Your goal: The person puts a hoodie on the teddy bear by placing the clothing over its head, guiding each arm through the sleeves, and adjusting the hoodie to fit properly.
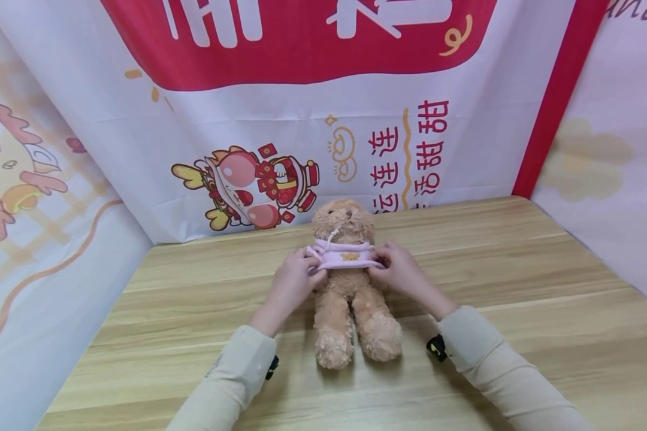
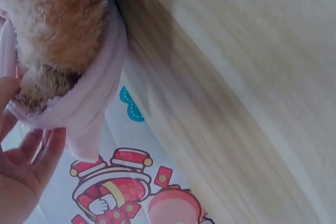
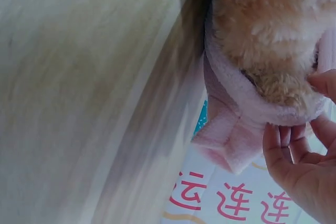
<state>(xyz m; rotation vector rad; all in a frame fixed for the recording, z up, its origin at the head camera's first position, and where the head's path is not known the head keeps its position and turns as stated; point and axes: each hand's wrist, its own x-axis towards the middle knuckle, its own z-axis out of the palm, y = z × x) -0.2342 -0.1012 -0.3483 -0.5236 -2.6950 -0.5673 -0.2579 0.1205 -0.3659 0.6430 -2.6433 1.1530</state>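
Note:
A fluffy brown teddy bear [image 1: 350,287] lies on its back, head away from me, legs towards me. Bunched over its chest is a small pale pink sweater [image 1: 336,258] with a yellow patch and a white cord at the neck. My left hand [image 1: 293,276] pinches the hem on the left side, my right hand [image 1: 401,272] the hem on the right. Close up in the left wrist view, the pink hem [image 2: 100,82] wraps around the bear's fur [image 2: 60,19]. A short sleeve [image 3: 226,142] sticks out in the right wrist view.
The bear rests on a wood-grain table [image 1: 205,335]. Behind the table hangs a white and red printed cloth [image 1: 302,120] with cartoon figures and lettering. Printed panels [image 1: 48,179] stand at the left and right sides.

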